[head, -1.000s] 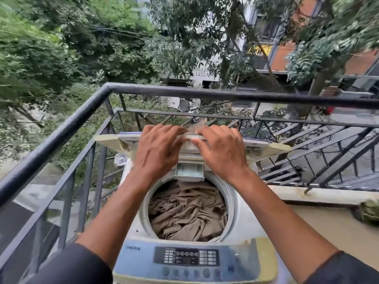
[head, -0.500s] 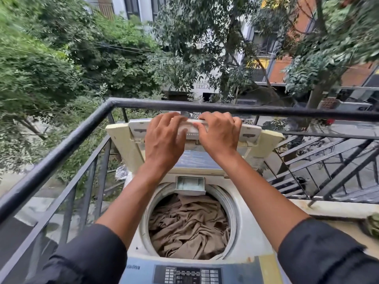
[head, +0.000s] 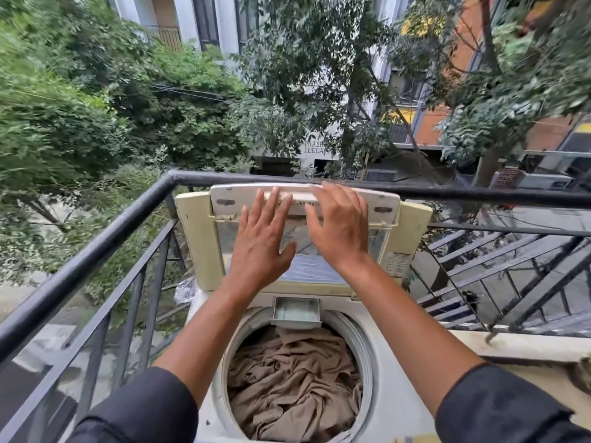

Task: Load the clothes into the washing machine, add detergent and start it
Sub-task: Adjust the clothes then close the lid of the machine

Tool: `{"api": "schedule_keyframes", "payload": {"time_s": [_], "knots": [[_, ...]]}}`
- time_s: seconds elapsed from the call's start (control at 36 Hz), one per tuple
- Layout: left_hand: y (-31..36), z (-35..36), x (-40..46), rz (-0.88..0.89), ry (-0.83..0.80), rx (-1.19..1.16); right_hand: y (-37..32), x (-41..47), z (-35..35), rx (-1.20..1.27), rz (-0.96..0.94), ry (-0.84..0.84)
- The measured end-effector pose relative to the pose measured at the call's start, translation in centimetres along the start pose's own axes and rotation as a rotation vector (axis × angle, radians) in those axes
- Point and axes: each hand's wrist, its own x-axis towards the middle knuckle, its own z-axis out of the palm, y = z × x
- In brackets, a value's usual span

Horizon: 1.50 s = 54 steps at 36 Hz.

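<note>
Already the clothes (head: 295, 383) lie heaped in the drum (head: 359, 334) of the washer (head: 396, 407), at 6 o'clock in the view, so loading looks done. The lid (head: 198, 238) stands raised at 12 o'clock against the railing (head: 96, 247). Both the left hand (head: 260, 244) and the right hand (head: 339, 228) rest flat on it, fingers spread and straight, gripping nothing. The small tray (head: 295, 310) at the drum's far rim sits open and looks empty; detergent and starting seem left.
</note>
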Motion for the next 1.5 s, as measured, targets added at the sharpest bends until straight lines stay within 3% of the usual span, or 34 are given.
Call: {"api": "schedule_keyframes", "payload": {"time_s": [0.25, 0.5, 0.61, 0.75, 0.86, 1.0, 1.22, 1.36, 1.5], "knots": [[0.1, 0.7, -0.1, 0.009, 0.030, -0.019, 0.4, -2.6, 0.6, -0.040, -0.045, -0.116], [0.7, 1.5, -3.1, 0.010, 0.178, -0.123, 0.4, -4.8, 0.4, 0.012, -0.130, -0.002], [0.9, 3.6, -5.7, -0.086, 0.203, -0.204, 0.8, -7.3, 1.4, 0.079, -0.093, -0.023], [0.9, 6.8, -9.5, -0.394, -0.055, -0.420, 2.1, -11.4, 4.1, 0.191, 0.229, -0.302], [0.0, 9.7, -11.1, -0.643, -0.303, -0.523, 4.4, -14.3, 7.1, 0.316, 0.663, -0.547], [-2.5, 16.5, -12.1, -0.831, -0.494, -0.660, 6.2, -16.8, 9.9, 0.578, 1.204, -0.577], [-0.8, 17.1, -11.2, -1.289, -0.325, -1.167, 7.2, -17.9, 12.5, 0.772, 1.549, -0.542], [-0.2, 17.1, -10.4, -1.329, -0.309, -1.259, 7.1, -17.6, 13.4, 0.843, 1.660, -0.496], [-0.6, 18.3, -10.0, -1.385, -0.221, -1.323, 6.9, -17.1, 13.6, 0.930, 1.736, -0.344]]}}
